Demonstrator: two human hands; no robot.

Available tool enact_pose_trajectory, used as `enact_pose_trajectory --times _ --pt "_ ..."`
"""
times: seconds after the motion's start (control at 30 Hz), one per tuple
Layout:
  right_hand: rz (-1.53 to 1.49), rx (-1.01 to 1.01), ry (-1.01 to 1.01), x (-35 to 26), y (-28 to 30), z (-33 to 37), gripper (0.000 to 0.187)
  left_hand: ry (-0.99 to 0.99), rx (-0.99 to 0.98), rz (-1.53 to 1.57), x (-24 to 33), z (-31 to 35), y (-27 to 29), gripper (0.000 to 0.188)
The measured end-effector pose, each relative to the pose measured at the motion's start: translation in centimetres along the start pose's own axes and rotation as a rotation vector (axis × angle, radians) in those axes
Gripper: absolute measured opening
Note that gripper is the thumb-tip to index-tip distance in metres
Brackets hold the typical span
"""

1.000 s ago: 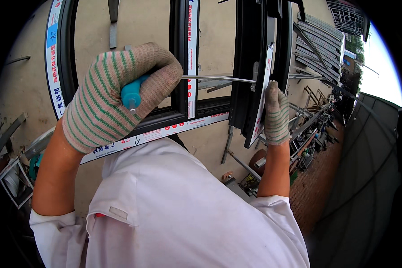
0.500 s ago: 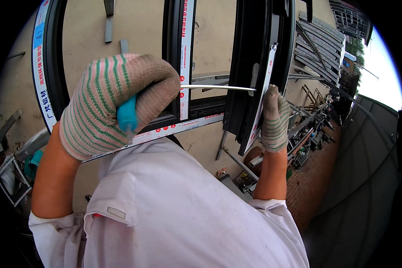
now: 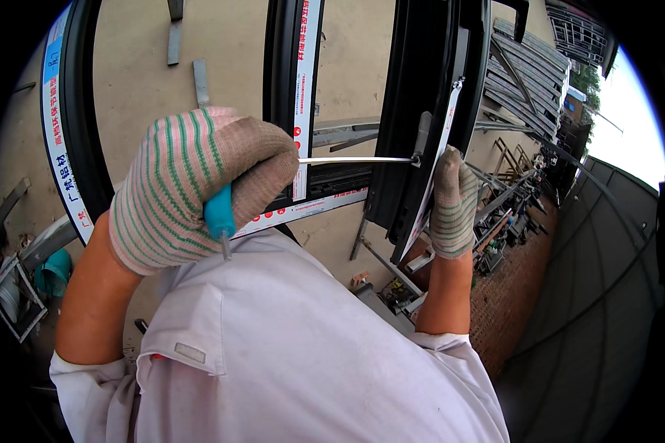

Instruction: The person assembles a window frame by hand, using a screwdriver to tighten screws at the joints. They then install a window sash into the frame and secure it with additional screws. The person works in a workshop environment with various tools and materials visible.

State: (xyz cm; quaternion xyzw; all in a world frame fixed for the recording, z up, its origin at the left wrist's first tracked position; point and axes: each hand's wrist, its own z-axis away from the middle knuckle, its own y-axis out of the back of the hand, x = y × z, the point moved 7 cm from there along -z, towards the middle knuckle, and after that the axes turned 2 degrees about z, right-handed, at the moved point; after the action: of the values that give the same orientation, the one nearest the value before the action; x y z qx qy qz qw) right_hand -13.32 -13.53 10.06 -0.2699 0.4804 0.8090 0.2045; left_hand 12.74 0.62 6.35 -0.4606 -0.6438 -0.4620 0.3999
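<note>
In the left hand (image 3: 203,184), the teal handle (image 3: 219,213) sits low in a closed, gloved fist, its metal end poking out below. A thin bright rod (image 3: 355,160) emerges from the fist's other side; whether it joins the handle is hidden inside the glove. The rod crosses to a small metal fitting (image 3: 416,159) on the dark upright profile (image 3: 399,118). Its tip could skid off there if pushed aslant, since the long span between fist and fitting would likely magnify any wobble; a slip might score the profile or jab toward the right hand (image 3: 453,207). That hand lies against the profile's outer edge, beside the printed film strip (image 3: 442,140), its fingers together; I cannot tell whether they pinch anything. Should its hold be loose, the profile might shift under pressure. Left of it, the black frame (image 3: 279,88) stands near the rod, so a sideways jerk could mark it.
</note>
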Motion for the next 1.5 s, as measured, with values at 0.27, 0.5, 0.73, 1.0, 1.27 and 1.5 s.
enact_pose_trajectory --times 0.27,0.5,0.73,1.0,1.27,1.5 --pt "0.013 -0.008 0.037 0.0 -0.2 0.2 0.055 -0.126 -0.258 -0.348 2.1 -0.7 -1.0 0.013" --pt "0.061 -0.02 0.017 0.8 -0.3 1.1 0.055 -0.307 -0.258 -0.545 5.9 -1.0 -1.4 0.028" --pt "0.147 -0.086 0.051 -0.4 -0.4 0.6 0.057 -0.348 -0.257 -0.511 8.7 -0.9 -1.5 0.029" --pt "0.088 -0.072 0.066 -0.4 -0.8 1.0 0.048 -0.379 -0.318 -0.645 9.6 -1.1 -2.1 0.024" --pt "0.048 -0.059 0.094 -0.6 -1.0 0.8 0.049 -0.416 -0.307 -0.728 9.7 -1.8 -2.0 0.023" --pt "0.06 -0.042 0.167 -1.1 -1.0 0.8 0.054 -0.632 -0.339 -0.932 11.5 -3.0 -1.8 0.02"
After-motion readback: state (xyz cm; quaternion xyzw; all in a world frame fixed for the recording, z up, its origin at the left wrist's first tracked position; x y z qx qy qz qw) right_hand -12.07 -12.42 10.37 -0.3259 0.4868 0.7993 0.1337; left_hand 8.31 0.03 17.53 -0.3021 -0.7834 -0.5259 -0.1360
